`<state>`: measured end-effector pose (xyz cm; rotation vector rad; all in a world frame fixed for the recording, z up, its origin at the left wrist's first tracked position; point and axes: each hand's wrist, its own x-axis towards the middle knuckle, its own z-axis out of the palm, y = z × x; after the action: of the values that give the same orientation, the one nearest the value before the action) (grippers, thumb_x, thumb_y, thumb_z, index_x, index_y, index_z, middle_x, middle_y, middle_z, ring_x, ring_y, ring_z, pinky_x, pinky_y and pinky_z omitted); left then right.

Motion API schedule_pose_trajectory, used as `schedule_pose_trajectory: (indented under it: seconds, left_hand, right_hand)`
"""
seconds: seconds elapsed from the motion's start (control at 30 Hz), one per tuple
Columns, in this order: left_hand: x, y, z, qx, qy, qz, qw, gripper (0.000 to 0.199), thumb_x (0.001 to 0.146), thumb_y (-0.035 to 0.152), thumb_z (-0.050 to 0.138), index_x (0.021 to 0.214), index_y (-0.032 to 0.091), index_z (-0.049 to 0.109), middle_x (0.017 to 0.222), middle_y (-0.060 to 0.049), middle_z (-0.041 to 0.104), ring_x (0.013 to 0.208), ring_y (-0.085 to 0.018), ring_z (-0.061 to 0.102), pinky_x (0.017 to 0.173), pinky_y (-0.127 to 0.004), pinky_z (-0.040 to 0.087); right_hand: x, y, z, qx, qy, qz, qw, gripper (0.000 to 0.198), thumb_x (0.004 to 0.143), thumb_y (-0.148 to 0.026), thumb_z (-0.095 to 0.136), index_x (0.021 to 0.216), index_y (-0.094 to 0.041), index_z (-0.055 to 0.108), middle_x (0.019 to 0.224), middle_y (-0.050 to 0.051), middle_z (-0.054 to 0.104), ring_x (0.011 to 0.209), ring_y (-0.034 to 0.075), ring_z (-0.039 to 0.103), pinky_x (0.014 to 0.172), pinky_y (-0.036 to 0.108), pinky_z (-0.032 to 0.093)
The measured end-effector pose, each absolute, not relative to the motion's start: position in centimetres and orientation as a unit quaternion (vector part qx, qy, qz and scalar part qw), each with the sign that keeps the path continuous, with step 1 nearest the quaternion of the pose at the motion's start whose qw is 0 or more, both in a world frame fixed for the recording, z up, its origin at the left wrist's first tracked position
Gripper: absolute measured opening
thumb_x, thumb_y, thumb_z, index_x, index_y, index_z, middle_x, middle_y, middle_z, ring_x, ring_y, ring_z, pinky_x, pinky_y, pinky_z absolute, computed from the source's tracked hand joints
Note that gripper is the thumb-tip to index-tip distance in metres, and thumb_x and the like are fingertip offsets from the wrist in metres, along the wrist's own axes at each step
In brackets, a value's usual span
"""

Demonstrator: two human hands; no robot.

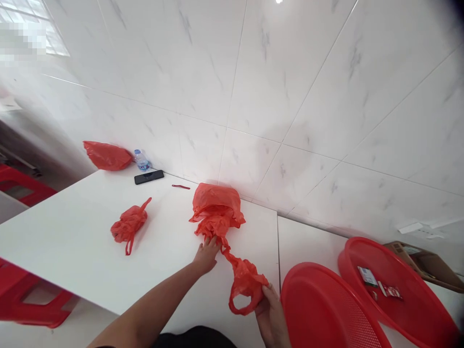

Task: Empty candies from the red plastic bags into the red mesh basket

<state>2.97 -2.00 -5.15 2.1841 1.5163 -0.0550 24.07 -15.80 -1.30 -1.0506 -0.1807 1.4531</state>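
Observation:
A stack of crumpled red plastic bags (217, 198) lies on the white table near the wall. At the near edge of this stack, my left hand (208, 254) is closed on the crumpled plastic, with its fingertips partly hidden in the folds. My right hand (271, 311) grips the handle end of a red plastic bag (246, 278), fingers closed around it. That bag is stretched and twisted towards the stack, its handle loop hanging open. Whether it is separate from the stack I cannot tell.
On the white table (83, 227) lie a knotted red bag (129, 223), a black phone (149, 177), a water bottle (141, 161), a thin red strip (181, 186) and another red bag (108, 155). Red baskets (319, 309) and a cardboard box (427, 263) stand at right; red stools (32, 295) at left.

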Motion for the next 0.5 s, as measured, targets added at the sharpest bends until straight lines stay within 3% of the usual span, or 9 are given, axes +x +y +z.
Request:
schedule_pose_trajectory:
  seconds: [0.13,0.23,0.37,0.5]
  left_hand:
    - [2.4,-2.3,-4.3,0.793,0.568,0.013,0.221,0.061,0.082,0.013,0.046,0.141,0.028,0.039,0.161,-0.008,0.017,0.138,-0.032,0.033,0.1,-0.048,0.042]
    - [2.8,-3.3,-3.7,0.803,0.552,0.016,0.224,0.064,0.084,0.017,0.048,0.145,0.03,0.033,0.161,-0.008,0.016,0.137,-0.03,0.035,0.101,-0.044,0.041]
    - [4.0,-3.4,-4.2,0.818,0.519,-0.018,0.246,0.097,0.067,0.026,0.073,0.148,0.042,0.023,0.163,-0.006,0.006,0.138,-0.039,0.03,0.101,-0.051,0.04]
    - [4.2,-2.0,-5.5,0.802,0.541,-0.051,0.248,0.089,0.066,0.024,0.073,0.145,0.041,0.033,0.162,-0.009,0.011,0.141,-0.046,0.019,0.103,-0.066,0.027]
  right_hand:
    - [25.4,-16.5,-0.2,-0.449,-0.012,0.622,0.641,0.019,0.07,-0.031,0.076,0.087,-0.024,0.073,0.093,0.0,0.072,0.092,0.018,0.064,0.084,0.031,0.053]
    - [25.9,-16.4,0.2,-0.435,0.031,0.615,0.657,0.017,0.069,-0.031,0.076,0.085,-0.023,0.073,0.094,0.001,0.073,0.092,0.019,0.065,0.082,0.032,0.054]
    - [25.1,-15.7,1.1,-0.422,0.035,0.626,0.655,0.021,0.068,-0.029,0.076,0.087,-0.022,0.073,0.094,0.001,0.074,0.09,0.017,0.066,0.083,0.03,0.054]
    - [25.4,-15.9,2.2,-0.456,0.001,0.601,0.656,0.016,0.067,-0.029,0.076,0.081,-0.023,0.072,0.085,-0.001,0.073,0.081,0.016,0.066,0.076,0.029,0.055]
